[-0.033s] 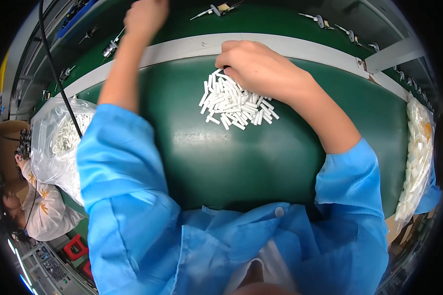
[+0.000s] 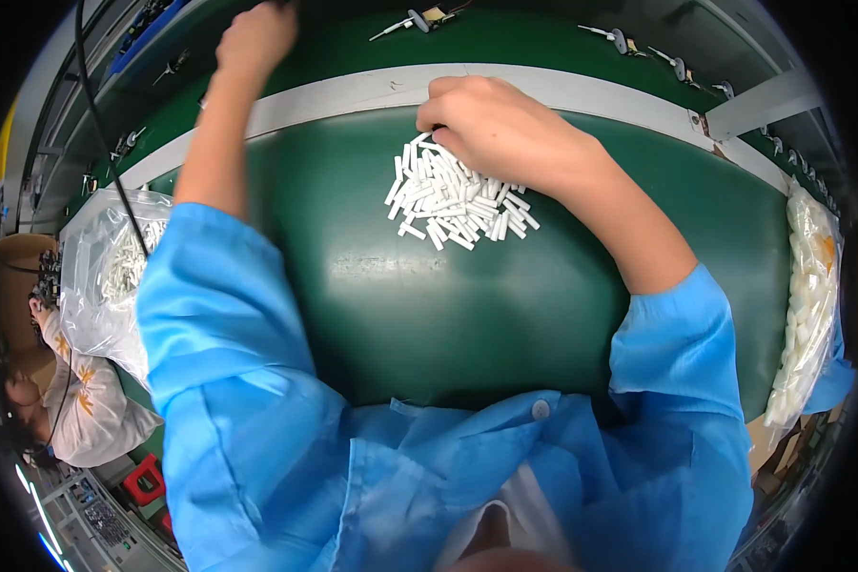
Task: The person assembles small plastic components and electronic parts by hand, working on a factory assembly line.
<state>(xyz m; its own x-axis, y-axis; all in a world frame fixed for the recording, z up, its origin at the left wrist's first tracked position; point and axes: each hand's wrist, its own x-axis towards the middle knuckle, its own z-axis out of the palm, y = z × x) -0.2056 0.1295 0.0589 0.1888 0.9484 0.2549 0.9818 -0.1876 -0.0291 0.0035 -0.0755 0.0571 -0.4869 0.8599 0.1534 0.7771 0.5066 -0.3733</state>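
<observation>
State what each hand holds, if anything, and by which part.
Cannot be told: the left hand is at the picture's edge; the right hand, at the white pieces, hides any grip.

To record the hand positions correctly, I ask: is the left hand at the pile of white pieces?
No, the left hand is beyond the white rail; the right hand is at the pile.

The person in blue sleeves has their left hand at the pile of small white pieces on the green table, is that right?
Not quite: the head view shows the right hand at the pile of small white pieces on the green table; the left hand is out past the white strip. The blue sleeves are as you said.
</observation>
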